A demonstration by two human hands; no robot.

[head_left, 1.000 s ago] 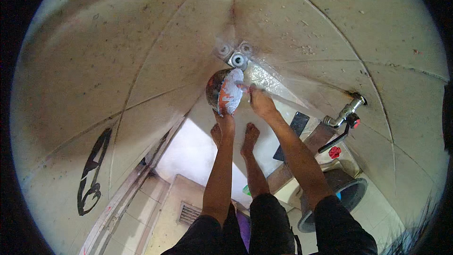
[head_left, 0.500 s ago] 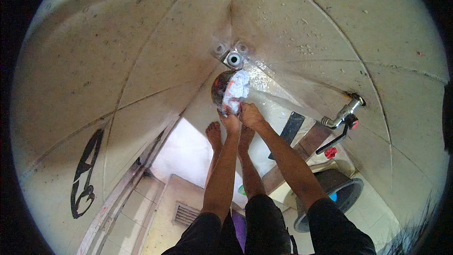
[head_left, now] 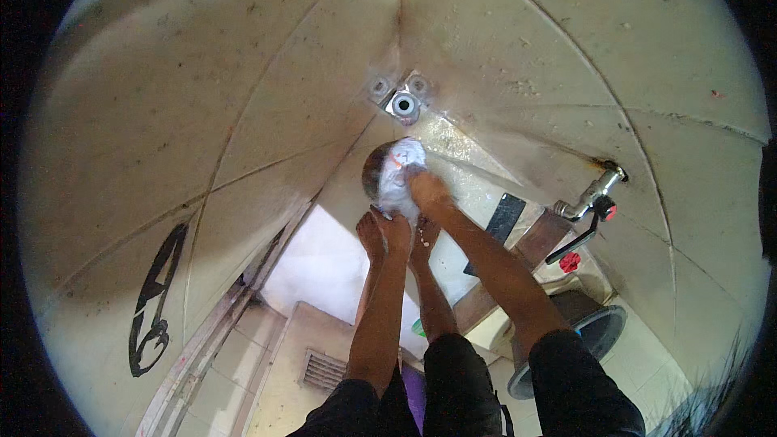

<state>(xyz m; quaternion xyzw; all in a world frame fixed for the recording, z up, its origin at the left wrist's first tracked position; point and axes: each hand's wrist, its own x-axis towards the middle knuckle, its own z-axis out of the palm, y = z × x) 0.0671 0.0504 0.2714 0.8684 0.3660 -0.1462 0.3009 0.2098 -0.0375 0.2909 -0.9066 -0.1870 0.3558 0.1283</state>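
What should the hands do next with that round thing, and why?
The right hand should probably rub toward the orange patch on the dark round thing. White stuff, maybe foam, lies around that patch, the right hand is right beside it, and the left hand seems to steady the lower edge.

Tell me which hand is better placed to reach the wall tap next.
Right hand, most likely: the wall tap is on that side, while the left hand appears to hold the round dark item.
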